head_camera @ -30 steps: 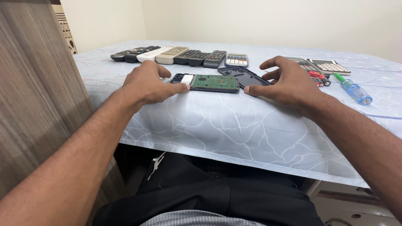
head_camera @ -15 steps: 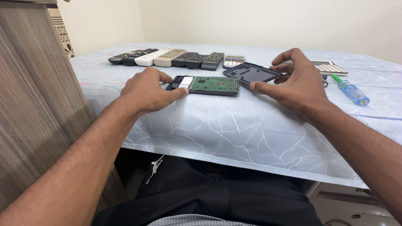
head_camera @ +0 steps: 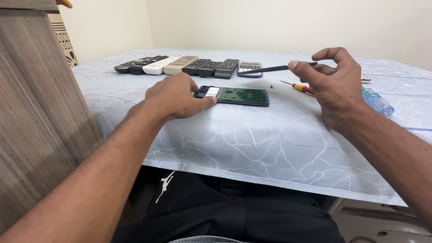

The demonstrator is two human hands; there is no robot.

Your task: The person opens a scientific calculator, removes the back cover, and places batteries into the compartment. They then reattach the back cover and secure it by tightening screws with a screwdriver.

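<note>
Pale walls back a table (head_camera: pixel 234 148) spread with a light blue, vein-patterned cloth, and near its middle lies the opened remote (head_camera: pixel 234 95): a green circuit board sits bare in the dark lower shell, with a white patch and a black end part at its left. The left hand (head_camera: pixel 177 95) rests flat on the cloth against that left end, fingers pressed together and thumb tip touching the shell, much as it did a second ago. What has changed is the cover. A second ago the dark back cover lay on the cloth just right of the board under the right hand; half a second ago it was tilted up off the surface. Now the right hand (head_camera: pixel 330 83) is raised well above the table, and the back cover (head_camera: pixel 274 69) shows edge-on as a thin dark strip, pinched between thumb and bent forefinger, the other fingers curled. So the cover is fully clear of the remote and the board is exposed.

Small dark specks (head_camera: pixel 271 86), likely screws, lie on the cloth beside the board. A red and yellow screwdriver (head_camera: pixel 299 87) and a blue-handled one (head_camera: pixel 378 102) lie partly behind the right hand. A row of remotes (head_camera: pixel 177 65) and a calculator (head_camera: pixel 249 68) line the far side. A wood-grain panel (head_camera: pixel 36 112) stands at the left.
</note>
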